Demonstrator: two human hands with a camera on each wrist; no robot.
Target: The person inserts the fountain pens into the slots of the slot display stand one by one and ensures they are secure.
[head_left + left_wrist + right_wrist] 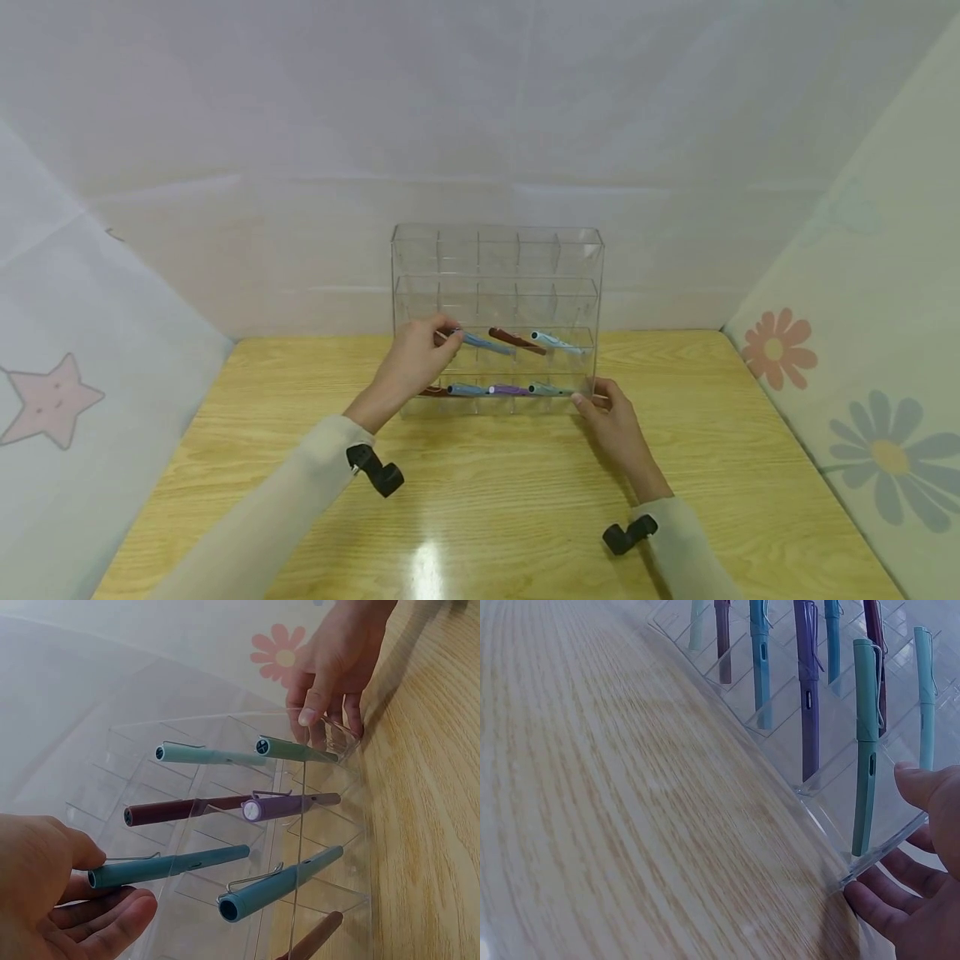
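Note:
A clear acrylic pen rack (497,285) with tiered compartments stands on the table. My left hand (416,358) pinches the cap end of a blue pen (172,868), whose lower part lies inside the second tier from the bottom. To its right, a dark red pen (517,340) and a light blue pen (557,342) lean in that same tier. The bottom tier has another blue pen (281,885), a purple pen (292,806), a green pen (865,742) and another dark red pen (435,392). My right hand (617,425) grips the rack's lower right corner, thumb in front.
Wood-grain tabletop (480,492) spreads in front of the rack and to both sides. Pale cloth walls (495,108) enclose the back and sides, with printed flowers on the right. The upper two tiers of the rack show no pens.

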